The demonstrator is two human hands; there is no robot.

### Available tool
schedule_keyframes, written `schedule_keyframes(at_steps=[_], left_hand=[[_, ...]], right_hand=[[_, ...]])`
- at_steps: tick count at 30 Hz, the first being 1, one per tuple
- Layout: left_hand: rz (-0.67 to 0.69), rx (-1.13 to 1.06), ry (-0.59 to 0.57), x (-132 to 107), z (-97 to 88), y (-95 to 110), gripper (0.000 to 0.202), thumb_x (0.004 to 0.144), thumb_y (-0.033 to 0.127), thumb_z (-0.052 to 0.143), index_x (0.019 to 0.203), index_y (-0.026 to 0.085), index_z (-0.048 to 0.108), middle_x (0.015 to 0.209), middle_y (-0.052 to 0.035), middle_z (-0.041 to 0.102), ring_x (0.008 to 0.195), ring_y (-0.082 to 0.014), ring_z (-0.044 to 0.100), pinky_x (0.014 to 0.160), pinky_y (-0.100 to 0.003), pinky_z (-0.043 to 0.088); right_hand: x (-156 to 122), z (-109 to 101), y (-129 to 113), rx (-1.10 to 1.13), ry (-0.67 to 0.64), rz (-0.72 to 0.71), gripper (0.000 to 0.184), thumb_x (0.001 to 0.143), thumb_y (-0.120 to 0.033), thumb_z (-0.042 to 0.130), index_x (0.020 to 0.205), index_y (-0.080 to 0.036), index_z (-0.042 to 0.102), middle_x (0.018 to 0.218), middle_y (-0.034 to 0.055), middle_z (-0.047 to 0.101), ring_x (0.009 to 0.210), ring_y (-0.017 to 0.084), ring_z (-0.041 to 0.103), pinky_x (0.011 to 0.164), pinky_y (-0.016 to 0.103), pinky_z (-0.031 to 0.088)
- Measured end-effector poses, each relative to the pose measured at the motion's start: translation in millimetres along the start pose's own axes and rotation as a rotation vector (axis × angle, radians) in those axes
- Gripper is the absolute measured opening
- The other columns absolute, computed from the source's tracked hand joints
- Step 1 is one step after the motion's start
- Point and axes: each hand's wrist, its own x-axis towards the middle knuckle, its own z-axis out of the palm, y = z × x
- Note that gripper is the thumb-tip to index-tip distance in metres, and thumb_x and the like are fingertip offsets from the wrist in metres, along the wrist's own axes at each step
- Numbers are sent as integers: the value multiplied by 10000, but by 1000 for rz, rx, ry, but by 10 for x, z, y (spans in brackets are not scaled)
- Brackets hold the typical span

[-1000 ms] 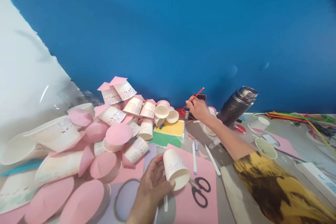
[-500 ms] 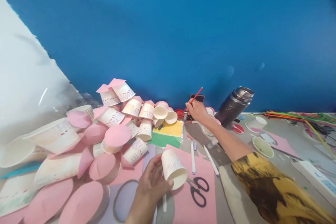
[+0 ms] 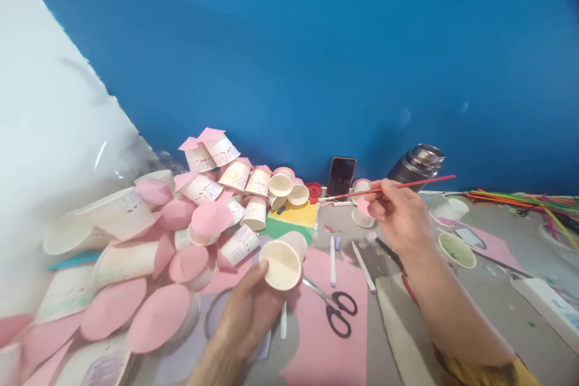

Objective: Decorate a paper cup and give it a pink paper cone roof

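Closed around a white paper cup (image 3: pixel 281 262), my left hand (image 3: pixel 248 316) holds it tilted, with its open mouth facing me. My right hand (image 3: pixel 402 217) pinches a red-handled paintbrush (image 3: pixel 427 181) near its middle. The brush points left, and its tip is red. Just behind that tip is a small red paint dish (image 3: pixel 313 189). Under the cup lies a pink paper sheet (image 3: pixel 332 350), with black-handled scissors (image 3: pixel 340 313) and a white marker (image 3: pixel 333 262) on it. To the left, decorated paper cups with pink paper tops (image 3: pixel 235 174) are heaped.
A phone (image 3: pixel 341 176) leans against the blue wall beside a dark flask (image 3: pixel 409 169). Farther right are a cup of greenish liquid (image 3: pixel 456 250), coloured pipe cleaners (image 3: pixel 511 198) and a white power strip (image 3: pixel 549 304). Yellow and green sheets (image 3: pixel 289 226) lie centrally.
My right hand has drawn back from the paint dish, down and to the right, bringing the paintbrush nearly level. My left hand has turned the cup so its mouth faces me more.
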Motion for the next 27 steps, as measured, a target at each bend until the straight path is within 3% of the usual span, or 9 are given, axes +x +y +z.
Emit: schedule_keyframes(at_steps=[4,8,12,19,27], left_hand=[[-90,-155,-63,14,56,25,660,753,488,818,1336,216,670,1327,-155,740,1262,-404,682,1036,-527,558],[-18,-130,-107,1,43,-52,802,626,356,880,1378,219,638,1300,-146,747,1297,-414,658,1035,-515,567],[59,12,-123,-23,14,-63,866,547,265,914,1368,224,642,1294,-138,731,1301,-422,643,1082,-533,536],[320,216,-67,29,-75,-72,864,526,309,1000,1309,243,641,1414,-145,629,1425,-425,504,1144,-512,456],[357,229,-167,77,-157,-128,842,585,315,985,1345,267,625,1448,-132,587,1445,-418,477,1175,-525,423]], right_hand=[[-345,-79,-195,47,-48,-9,201,912,-453,775,836,-271,740,714,-1,698,447,103,474,420,259,382],[-516,-98,-311,61,-129,-41,165,922,-417,780,855,-267,786,676,18,698,459,123,524,423,274,416],[-570,-102,-382,31,-154,-120,146,965,-346,725,884,-252,802,679,41,711,481,142,557,432,294,427],[-637,-92,-410,-19,-117,-165,152,994,-273,668,914,-258,796,734,57,721,536,171,580,434,327,426],[-640,-80,-373,-5,-187,-178,163,1006,-238,643,941,-241,793,742,58,725,564,177,592,436,322,431]])
